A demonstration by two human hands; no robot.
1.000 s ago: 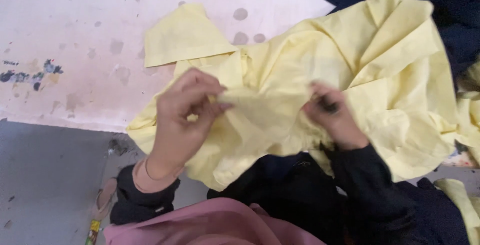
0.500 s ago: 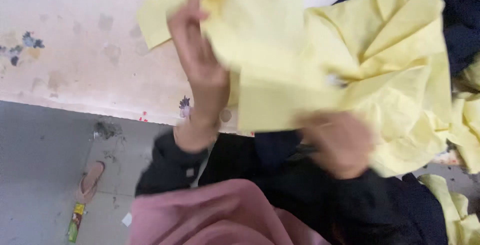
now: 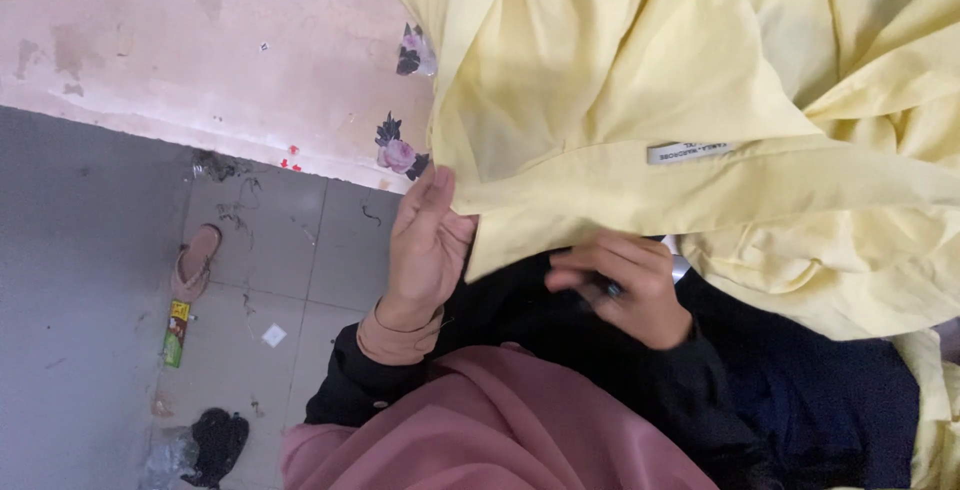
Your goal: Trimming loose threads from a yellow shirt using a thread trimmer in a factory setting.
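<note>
A pale yellow garment (image 3: 640,110) with a small white label (image 3: 690,152) sewn near its collar band is spread across the table and hangs toward me. My left hand (image 3: 425,240) pinches the left end of the collar band between thumb and fingers. My right hand (image 3: 625,285) sits below the band's lower edge, fingers curled around a small dark tool with a metal part (image 3: 610,290); what kind of tool is unclear.
The table (image 3: 200,50) has a worn pinkish top with flower prints near its edge. On the grey tiled floor at the left lie a sandal (image 3: 195,260), a small green packet (image 3: 177,333) and dark scraps (image 3: 215,445). Dark blue cloth (image 3: 830,400) lies at lower right.
The garment was bunched between both hands, then lifted and shaken out. Now its collar band lies stretched flat, my left hand holds its end lower down, and my right hand has dropped beneath the cloth.
</note>
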